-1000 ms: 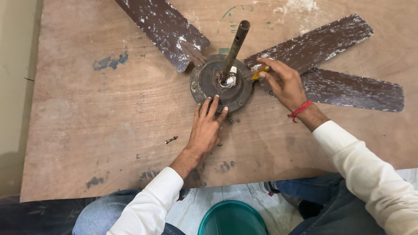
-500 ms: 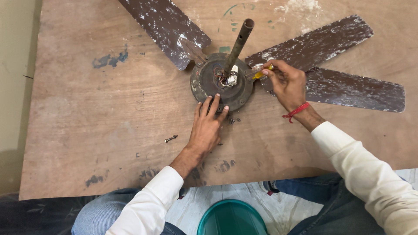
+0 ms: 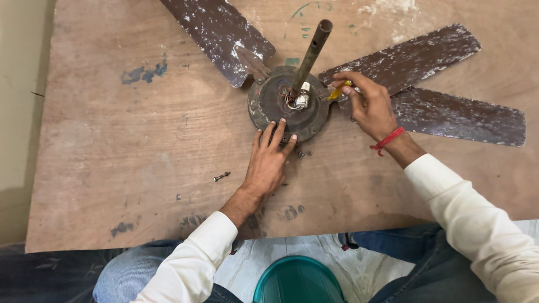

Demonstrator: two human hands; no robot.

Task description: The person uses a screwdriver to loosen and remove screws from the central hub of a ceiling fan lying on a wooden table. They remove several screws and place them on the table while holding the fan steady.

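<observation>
An old brown ceiling fan lies on a wooden board (image 3: 140,140). Its round motor housing (image 3: 269,104) has a rusty rod (image 3: 312,51) sticking up from the middle, with wires and a white part at the base. Three paint-speckled blades (image 3: 449,115) spread out from it. My left hand (image 3: 269,160) rests flat on the board, fingertips touching the housing's near rim. My right hand (image 3: 368,104) grips a yellow-handled screwdriver (image 3: 341,90) at the housing's right edge, over a blade root.
A loose screw (image 3: 222,177) lies on the board left of my left hand, and small bits (image 3: 303,153) sit just below the housing. A teal round container (image 3: 297,280) stands on the floor between my knees. The board's near edge is by my lap.
The view has shifted slightly; my right hand with the screwdriver has moved a little up along the housing's right edge. My left hand stays on the rim.
</observation>
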